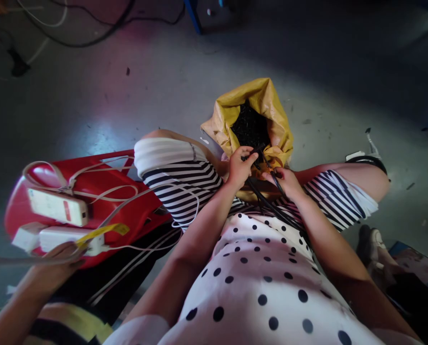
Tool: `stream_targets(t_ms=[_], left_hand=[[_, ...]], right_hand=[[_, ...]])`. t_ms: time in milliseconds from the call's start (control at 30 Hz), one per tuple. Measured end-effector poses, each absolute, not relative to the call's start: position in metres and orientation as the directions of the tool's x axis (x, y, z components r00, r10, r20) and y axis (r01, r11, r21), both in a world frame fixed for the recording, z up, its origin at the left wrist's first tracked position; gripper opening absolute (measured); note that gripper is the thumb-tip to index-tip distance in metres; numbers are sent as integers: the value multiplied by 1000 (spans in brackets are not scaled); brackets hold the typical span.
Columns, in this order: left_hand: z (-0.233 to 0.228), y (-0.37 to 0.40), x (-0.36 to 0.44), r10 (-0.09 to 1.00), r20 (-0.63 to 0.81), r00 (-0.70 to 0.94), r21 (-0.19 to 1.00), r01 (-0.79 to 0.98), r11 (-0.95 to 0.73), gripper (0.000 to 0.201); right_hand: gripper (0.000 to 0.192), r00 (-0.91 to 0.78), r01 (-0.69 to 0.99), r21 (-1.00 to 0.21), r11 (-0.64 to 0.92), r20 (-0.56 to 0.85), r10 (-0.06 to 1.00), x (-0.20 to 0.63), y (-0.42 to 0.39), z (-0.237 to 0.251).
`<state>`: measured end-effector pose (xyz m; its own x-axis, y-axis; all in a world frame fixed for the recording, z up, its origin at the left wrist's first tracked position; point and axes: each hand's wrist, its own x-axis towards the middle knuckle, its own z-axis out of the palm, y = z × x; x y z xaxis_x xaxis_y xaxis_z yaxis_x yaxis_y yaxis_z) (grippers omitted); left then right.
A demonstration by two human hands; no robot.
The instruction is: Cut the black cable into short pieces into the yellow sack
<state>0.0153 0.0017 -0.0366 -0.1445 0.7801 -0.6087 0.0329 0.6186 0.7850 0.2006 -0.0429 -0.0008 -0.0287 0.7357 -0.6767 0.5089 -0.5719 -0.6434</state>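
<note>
A yellow sack [271,115] stands open on the floor between my knees, filled with small black pieces [250,127]. My left hand [240,166] is at the sack's mouth, fingers pinched on a bundle of thin black cables [267,203]. My right hand [286,181] grips the same cables just below and to the right. The cables run down from both hands across my lap.
At left, another person's hand [58,261] rests by a red stool [128,206] carrying white power strips [58,207] and white cords. Black cables [92,40] lie on the grey floor at the top left. Shoes [370,242] sit at right.
</note>
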Motion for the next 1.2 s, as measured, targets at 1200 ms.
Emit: stream_targets(t_ms=[1200], left_hand=[[-38,5,14,892,-442,-90,856,256,450,15]], right_hand=[[72,-142,302,-633,-712,-769,623,187,-37,-29]])
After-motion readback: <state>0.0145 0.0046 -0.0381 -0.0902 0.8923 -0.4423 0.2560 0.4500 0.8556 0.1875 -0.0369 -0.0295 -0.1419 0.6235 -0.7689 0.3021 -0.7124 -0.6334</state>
